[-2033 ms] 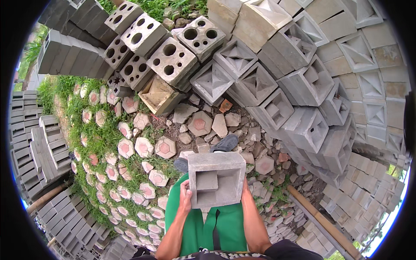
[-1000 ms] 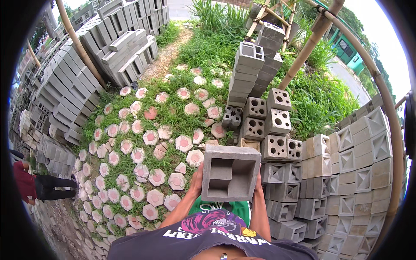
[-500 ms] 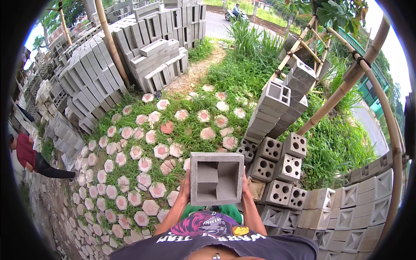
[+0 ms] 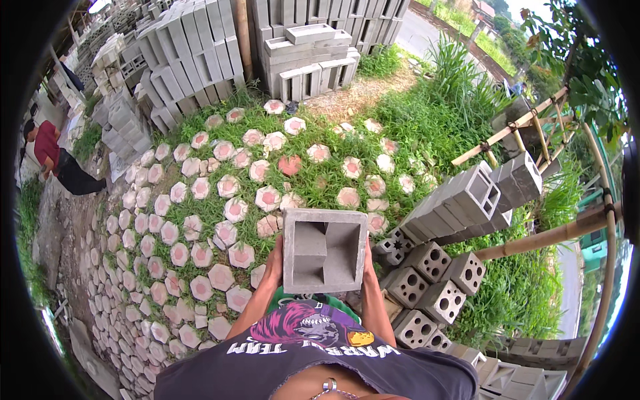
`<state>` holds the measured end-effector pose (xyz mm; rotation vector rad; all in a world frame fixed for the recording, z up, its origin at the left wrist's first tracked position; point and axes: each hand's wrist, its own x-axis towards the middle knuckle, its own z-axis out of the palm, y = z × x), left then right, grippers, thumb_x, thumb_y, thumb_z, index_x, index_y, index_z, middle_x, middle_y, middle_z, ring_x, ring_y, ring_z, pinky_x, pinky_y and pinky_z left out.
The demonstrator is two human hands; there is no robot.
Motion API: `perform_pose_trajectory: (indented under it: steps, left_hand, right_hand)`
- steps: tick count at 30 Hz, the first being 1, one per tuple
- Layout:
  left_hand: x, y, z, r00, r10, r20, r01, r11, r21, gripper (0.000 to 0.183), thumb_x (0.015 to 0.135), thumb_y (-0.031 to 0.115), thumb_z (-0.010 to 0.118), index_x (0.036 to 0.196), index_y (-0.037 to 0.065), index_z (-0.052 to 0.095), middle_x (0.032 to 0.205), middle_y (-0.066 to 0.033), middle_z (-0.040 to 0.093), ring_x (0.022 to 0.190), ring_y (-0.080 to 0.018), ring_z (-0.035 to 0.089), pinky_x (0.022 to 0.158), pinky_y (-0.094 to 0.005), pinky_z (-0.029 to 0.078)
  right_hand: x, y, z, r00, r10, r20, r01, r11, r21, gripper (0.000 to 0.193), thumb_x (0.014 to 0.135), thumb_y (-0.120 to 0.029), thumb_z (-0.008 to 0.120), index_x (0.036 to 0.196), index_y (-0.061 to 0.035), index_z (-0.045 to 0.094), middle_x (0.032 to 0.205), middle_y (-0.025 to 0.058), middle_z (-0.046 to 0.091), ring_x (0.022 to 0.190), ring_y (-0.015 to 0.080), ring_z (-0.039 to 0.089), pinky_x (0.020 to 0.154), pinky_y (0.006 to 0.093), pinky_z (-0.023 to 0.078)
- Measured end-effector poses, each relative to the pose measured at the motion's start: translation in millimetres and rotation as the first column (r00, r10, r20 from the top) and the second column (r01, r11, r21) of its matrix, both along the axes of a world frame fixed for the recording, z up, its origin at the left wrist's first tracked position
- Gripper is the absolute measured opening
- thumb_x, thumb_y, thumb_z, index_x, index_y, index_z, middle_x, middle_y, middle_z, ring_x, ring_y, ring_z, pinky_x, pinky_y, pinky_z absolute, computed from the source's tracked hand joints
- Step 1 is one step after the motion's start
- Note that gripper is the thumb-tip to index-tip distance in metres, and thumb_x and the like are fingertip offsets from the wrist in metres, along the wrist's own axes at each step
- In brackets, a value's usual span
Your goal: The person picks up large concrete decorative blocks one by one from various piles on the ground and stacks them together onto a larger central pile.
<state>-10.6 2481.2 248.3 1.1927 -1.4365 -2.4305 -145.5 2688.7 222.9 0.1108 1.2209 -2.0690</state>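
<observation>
Between my two hands is a square grey concrete vent block point(image 4: 347, 257), held out in front of my torso. Its recessed face, with angled inner planes, is turned up toward me. My left hand point(image 4: 274, 261) is closed against the block's left side, and my right hand point(image 4: 368, 263) presses its right side. The block's rim hides part of the fingers of both hands. Beneath the block show green shorts point(image 4: 347, 305) and the ground.
Hexagonal pavers point(image 4: 235, 209) lie in grass ahead. Stacked grey blocks point(image 4: 190, 50) stand at the far left. Round-holed blocks point(image 4: 443, 301) and a taller block stack point(image 4: 460, 197) stand to the right, near a bamboo pole point(image 4: 533, 240). A person in a red shirt point(image 4: 48, 143) is at left.
My view has turned left, so the pavers and stacks sit farther right and higher in the picture. The vent block stays between my hands, slightly higher in view.
</observation>
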Motion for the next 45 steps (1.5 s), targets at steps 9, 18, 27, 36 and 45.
perform_pose_trajectory:
  steps: [9,18,27,36,45]
  left_hand:
    - [-87.5,-134.9,-9.5,0.997,-0.009,-0.082,0.005,0.999,-0.053,0.081,0.091,0.064,0.032,0.123,-0.008,0.053,0.118,-0.0207,0.059,0.105,-0.0236,0.054,0.092,-0.0337,0.039]
    - [-83.6,-260.2,-62.7,0.917,0.399,-0.02,-0.399,0.915,-0.049,0.083,0.089,0.066,0.033,0.113,-0.008,0.06,0.108,-0.0228,0.063,0.1,-0.0272,0.056,0.091,-0.0346,0.04]
    - [-83.7,-430.9,-84.4,0.623,0.78,-0.052,-0.772,0.624,0.117,0.075,0.092,0.062,0.035,0.118,-0.003,0.06,0.108,-0.0149,0.063,0.095,-0.0221,0.057,0.087,-0.0326,0.042]
    - [-112.0,-601.3,-52.2,0.316,0.949,-0.016,-0.942,0.315,0.115,0.075,0.091,0.063,0.036,0.119,-0.003,0.059,0.109,-0.0146,0.063,0.095,-0.0216,0.057,0.086,-0.0328,0.043]
    - [-81.3,-750.1,-41.6,0.17,0.985,-0.007,-0.975,0.169,0.141,0.076,0.091,0.063,0.037,0.121,-0.003,0.057,0.109,-0.0144,0.062,0.094,-0.021,0.057,0.085,-0.0331,0.044]
  right_hand:
    - [-104.9,-135.3,-4.9,0.979,0.127,-0.161,-0.132,0.991,-0.022,0.067,0.097,-0.057,0.029,0.138,-0.0056,0.039,0.127,0.0096,0.051,0.11,0.0227,0.054,0.096,0.0362,0.044]
    - [-171.4,-321.8,-35.3,0.903,0.428,-0.026,-0.427,0.903,0.044,0.068,0.096,-0.057,0.031,0.139,-0.0057,0.037,0.127,0.0089,0.05,0.112,0.0216,0.052,0.099,0.0357,0.041]
    - [-209.9,-602.4,-43.5,0.601,0.799,0.012,-0.792,0.595,0.136,0.081,0.09,-0.067,0.035,0.141,-0.0045,0.036,0.133,0.0121,0.046,0.115,0.0218,0.048,0.1,0.0329,0.038]
    - [-222.8,-852.1,-39.0,0.294,0.949,0.116,-0.955,0.286,0.079,0.09,0.086,-0.073,0.032,0.147,-0.0067,0.025,0.146,0.0147,0.032,0.13,0.027,0.038,0.106,0.0378,0.033]
    - [-187.5,-1037.2,-19.7,0.195,0.957,0.213,-0.978,0.174,0.117,0.09,0.085,-0.074,0.036,0.145,-0.0065,0.03,0.139,0.016,0.042,0.122,0.0289,0.047,0.103,0.0398,0.038]
